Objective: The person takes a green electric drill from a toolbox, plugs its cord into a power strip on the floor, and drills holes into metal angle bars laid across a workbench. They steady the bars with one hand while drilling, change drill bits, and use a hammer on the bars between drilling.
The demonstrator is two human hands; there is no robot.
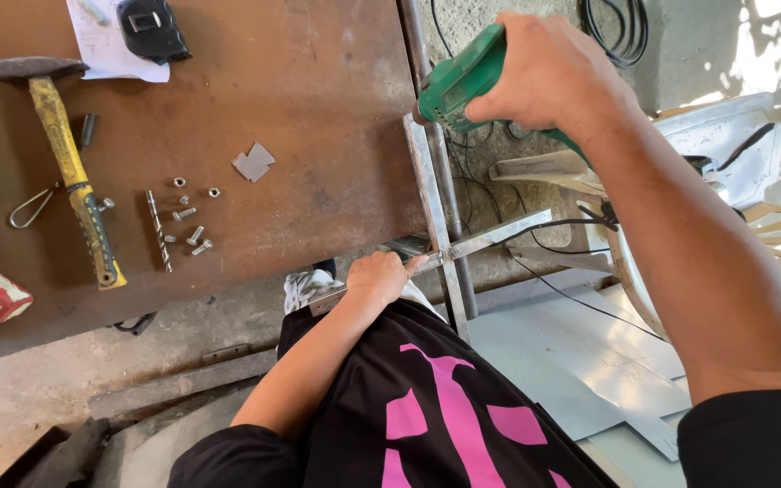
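A green power drill (463,79) is gripped firmly in the right hand (549,72), fingers wrapped fully around its body, and is held with its nose against the upper end of a long metal angle bar (433,199) that stands just off the edge of the brown workbench (318,81). A shorter crossing metal strip (499,233) is pinned at the joint by the left hand (380,276), closed over it near the lap. On the workbench, well apart, are seen a yellow-handled hammer (70,167), a drill bit (157,228), scattered bolts and nuts (190,217), a small grey plate (253,162) and a tape measure (151,29).
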